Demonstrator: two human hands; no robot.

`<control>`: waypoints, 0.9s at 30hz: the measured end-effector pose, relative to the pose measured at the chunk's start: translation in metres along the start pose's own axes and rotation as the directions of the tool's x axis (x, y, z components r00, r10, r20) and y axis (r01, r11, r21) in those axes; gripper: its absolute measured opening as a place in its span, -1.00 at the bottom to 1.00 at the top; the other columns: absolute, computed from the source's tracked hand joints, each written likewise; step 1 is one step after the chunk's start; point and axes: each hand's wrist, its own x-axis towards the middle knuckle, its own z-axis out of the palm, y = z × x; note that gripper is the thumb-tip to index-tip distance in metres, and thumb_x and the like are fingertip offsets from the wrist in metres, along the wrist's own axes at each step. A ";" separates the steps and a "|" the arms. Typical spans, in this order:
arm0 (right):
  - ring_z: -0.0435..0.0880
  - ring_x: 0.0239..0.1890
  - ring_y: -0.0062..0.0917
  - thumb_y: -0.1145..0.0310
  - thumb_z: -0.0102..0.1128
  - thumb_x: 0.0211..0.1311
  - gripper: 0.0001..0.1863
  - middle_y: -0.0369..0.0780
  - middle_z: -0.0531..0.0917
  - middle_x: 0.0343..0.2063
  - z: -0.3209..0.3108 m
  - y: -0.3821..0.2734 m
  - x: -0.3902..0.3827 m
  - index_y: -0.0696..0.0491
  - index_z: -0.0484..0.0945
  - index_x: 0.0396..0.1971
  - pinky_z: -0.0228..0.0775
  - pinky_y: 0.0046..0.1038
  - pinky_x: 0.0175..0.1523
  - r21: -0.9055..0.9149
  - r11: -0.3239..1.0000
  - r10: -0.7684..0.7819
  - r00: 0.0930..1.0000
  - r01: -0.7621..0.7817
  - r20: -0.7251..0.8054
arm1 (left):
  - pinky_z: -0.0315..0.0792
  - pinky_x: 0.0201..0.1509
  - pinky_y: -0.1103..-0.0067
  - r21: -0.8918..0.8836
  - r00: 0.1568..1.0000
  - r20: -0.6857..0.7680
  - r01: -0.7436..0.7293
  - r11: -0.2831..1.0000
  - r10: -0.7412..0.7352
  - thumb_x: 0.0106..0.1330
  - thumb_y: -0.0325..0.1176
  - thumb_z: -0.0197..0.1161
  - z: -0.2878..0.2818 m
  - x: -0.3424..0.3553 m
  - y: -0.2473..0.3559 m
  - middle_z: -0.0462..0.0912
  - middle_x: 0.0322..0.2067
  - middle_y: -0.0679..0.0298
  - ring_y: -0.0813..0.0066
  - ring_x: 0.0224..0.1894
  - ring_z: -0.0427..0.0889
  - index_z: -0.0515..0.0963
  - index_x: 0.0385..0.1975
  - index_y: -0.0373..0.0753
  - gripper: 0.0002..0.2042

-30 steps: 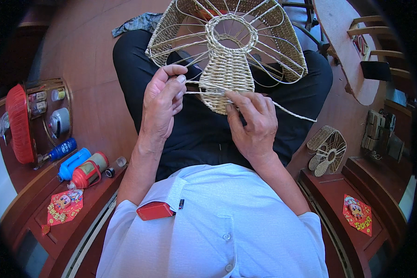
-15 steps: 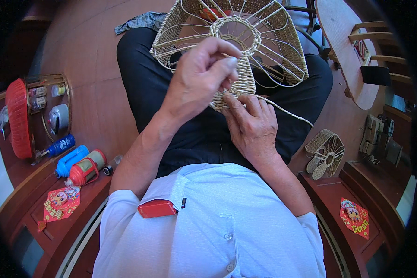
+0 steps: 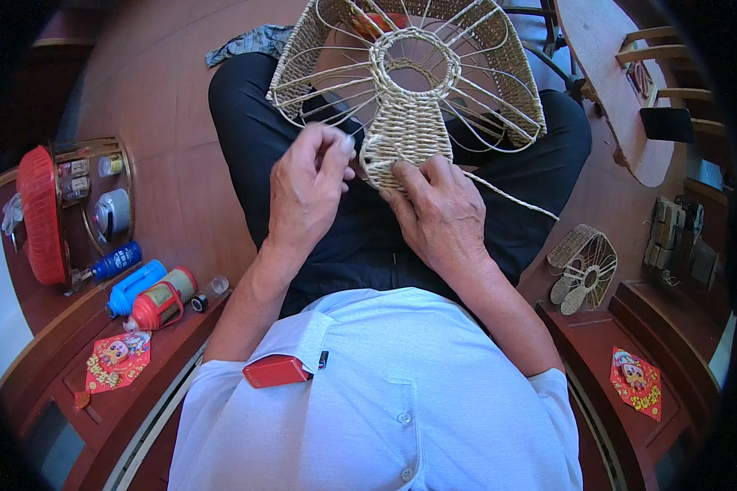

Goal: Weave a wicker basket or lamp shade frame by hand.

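Note:
Across my lap rests a straw-coloured wicker basket (image 3: 299, 72), its woven sides at the far end and a woven ring joined to spoke-like frame wires. A tightly woven tongue-shaped panel (image 3: 407, 123) runs from the ring toward me. My right hand (image 3: 444, 204) grips the near edge of this panel, thumb and fingers pressed onto it. A loose twisted cord (image 3: 516, 196) trails out to the right beside that hand. Just left of the panel, my left hand (image 3: 309, 184) is closed in a pinch; anything between its fingers is hidden.
On the left stand a red basket (image 3: 42, 214), a kettle (image 3: 111, 211), a blue bottle (image 3: 116, 260) and blue and red flasks (image 3: 162, 301). At right are a smaller woven piece (image 3: 583, 270), a board (image 3: 614, 106) and wooden blocks (image 3: 667, 233). A cloth (image 3: 250, 42) lies beyond my knee.
My left hand has moved down and left, off the front of the panel, uncovering its weave. My right hand keeps its hold on the near edge, shifted only slightly.

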 end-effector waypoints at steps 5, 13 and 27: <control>0.63 -0.16 -0.32 0.21 0.46 0.30 -0.67 -0.19 0.57 -0.22 0.004 0.004 -0.003 0.02 0.66 -0.01 0.51 -0.27 -0.08 0.075 0.995 -0.064 0.992 0.073 -0.112 | 0.55 0.22 0.55 -0.655 0.952 0.276 0.285 0.700 -0.129 0.57 -0.44 0.20 0.020 -0.001 -0.039 0.70 0.12 0.22 0.51 0.15 0.68 0.48 0.32 -0.38 -0.62; 0.65 -0.30 -0.32 0.33 0.48 0.28 -0.75 -0.21 0.62 -0.33 0.002 0.006 0.000 0.03 0.66 -0.10 0.51 -0.30 -0.16 0.185 0.980 -0.037 0.978 0.076 -0.205 | 0.51 0.46 0.39 -0.775 0.863 0.504 0.470 0.423 -0.034 0.47 -0.58 0.28 0.034 0.028 -0.056 0.65 0.27 0.19 0.43 0.30 0.64 0.43 0.42 -0.29 -0.48; 0.64 -0.28 -0.30 0.35 0.49 0.26 -0.76 -0.20 0.60 -0.34 0.007 0.006 0.000 0.02 0.65 -0.13 0.47 -0.25 -0.16 0.200 0.979 0.008 0.984 0.029 -0.180 | 0.42 0.51 0.29 -0.823 0.832 0.551 0.528 0.209 0.069 0.53 -0.57 0.06 0.037 0.016 -0.065 0.60 0.31 0.14 0.33 0.37 0.58 0.34 0.49 -0.26 -0.48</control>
